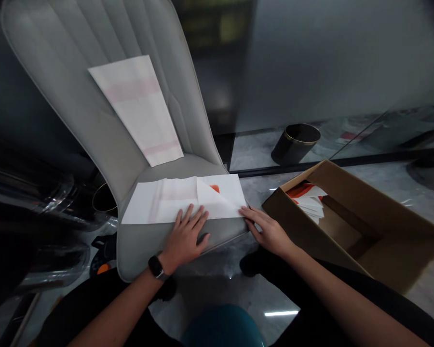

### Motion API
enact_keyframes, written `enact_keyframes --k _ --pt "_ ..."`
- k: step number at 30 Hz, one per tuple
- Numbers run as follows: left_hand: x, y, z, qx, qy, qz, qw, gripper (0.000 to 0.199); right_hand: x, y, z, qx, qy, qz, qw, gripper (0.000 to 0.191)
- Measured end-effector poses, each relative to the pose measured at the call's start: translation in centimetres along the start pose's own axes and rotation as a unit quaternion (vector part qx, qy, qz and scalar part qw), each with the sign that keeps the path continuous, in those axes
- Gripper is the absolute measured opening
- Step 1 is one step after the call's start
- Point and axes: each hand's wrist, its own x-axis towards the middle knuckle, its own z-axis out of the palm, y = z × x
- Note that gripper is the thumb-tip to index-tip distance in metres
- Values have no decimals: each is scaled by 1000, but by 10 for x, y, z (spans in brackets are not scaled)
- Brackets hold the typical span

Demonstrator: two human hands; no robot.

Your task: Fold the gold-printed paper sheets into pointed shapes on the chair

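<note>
A sheet of white paper (177, 200) lies on the seat of a grey upholstered chair (144, 248), with one corner folded over as a triangular flap (213, 202). A small orange-red mark (214, 188) shows beside the flap. My left hand (186, 233) rests flat on the sheet's near edge, fingers spread, with a watch (156, 267) on the wrist. My right hand (265, 231) lies at the sheet's right corner, its fingertips touching the paper. A second pale sheet with pink bands (135, 108) lies on the chair's backrest.
An open cardboard box (347, 202) stands on the marble floor to the right, holding a stack of white papers with red-orange markings (309, 200). A dark bin (294, 144) stands behind a glass panel. Dark glassy objects crowd the left side.
</note>
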Motion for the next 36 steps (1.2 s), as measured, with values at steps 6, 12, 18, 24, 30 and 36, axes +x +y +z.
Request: enact_keyframes --k 6,12,18,24,30,36 --pt "-1 1 -2 -8 9 2 1000 60 2 0 2 17 5 -20 1000 34" --pt "-3 0 2 -9 35 6 999 59 2 3 0 2 13 -62 998 34" --pt "-4 2 1 -2 37 -3 999 54 2 3 0 -11 1 -61 998 36" --pt "-3 1 2 -8 41 -10 999 56 -1 1 0 -38 6 -50 998 34" --pt "-3 1 2 -5 40 -9 999 56 -5 -4 -9 -81 -3 -52 995 31" --pt "-3 1 1 -2 47 -7 999 54 -7 -10 -22 -95 -84 -23 992 45"
